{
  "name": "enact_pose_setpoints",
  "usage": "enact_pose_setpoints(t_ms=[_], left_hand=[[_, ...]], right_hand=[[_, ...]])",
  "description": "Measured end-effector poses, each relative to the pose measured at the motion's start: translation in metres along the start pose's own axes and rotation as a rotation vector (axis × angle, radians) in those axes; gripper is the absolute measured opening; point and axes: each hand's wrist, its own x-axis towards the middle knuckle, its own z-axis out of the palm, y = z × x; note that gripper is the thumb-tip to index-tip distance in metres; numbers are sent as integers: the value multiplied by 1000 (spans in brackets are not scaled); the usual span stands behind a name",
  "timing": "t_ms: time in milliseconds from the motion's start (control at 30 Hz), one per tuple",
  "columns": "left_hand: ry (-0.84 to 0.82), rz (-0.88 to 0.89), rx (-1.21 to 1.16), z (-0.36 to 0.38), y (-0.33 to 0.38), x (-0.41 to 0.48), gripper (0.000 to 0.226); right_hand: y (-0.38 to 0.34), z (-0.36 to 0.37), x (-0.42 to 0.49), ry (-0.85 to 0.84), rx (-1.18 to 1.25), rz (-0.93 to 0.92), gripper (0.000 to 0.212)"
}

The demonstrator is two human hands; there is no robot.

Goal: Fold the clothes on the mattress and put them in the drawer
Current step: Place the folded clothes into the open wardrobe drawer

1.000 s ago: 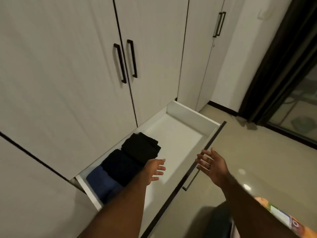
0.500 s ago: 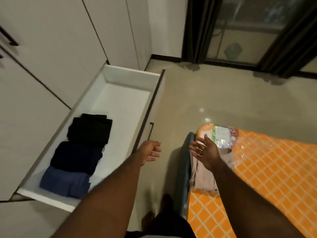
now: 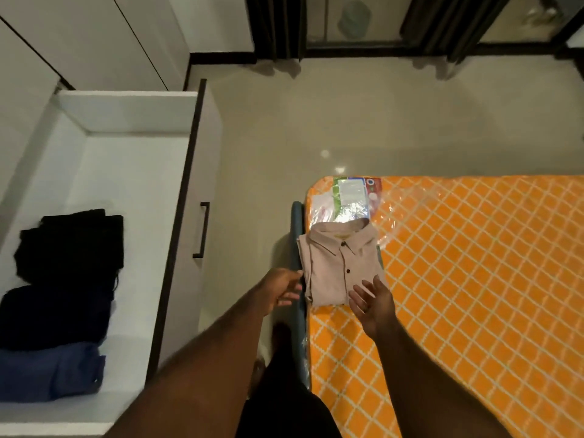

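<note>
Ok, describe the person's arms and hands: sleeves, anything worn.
The left forearm and right forearm are bare to the frame's lower edge, no sleeve showing. The left hand and right hand wear no gloves, and no watch or band shows at either wrist. Rings are too small to tell.

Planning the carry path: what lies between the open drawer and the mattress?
In the head view, only bare floor separates the drawer from the mattress. The person's own leg stands in that gap, lower in the frame.
</note>
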Motion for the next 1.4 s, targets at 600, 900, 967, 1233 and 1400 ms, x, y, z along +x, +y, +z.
enact_pose_setpoints(t_ms=[600,900,967,1233,1400], left_hand=[[2,-139,-63,37,-38,30,15],[-52,-265,-188,61,-79,32,30],[-70,-294,-293,64,-84,33,32],[-193,-267,-871,79,-62,48,75],[-188,-75,-1266,60,-34,33,79]], right_hand=[[57,14,75,151,76,68,42],[23,40,56,114,395,63,52],[14,47,55,38,434,10,52],[-17,59,38,-220,438,-5,54],[-35,56,-10,-467,228,129,72]])
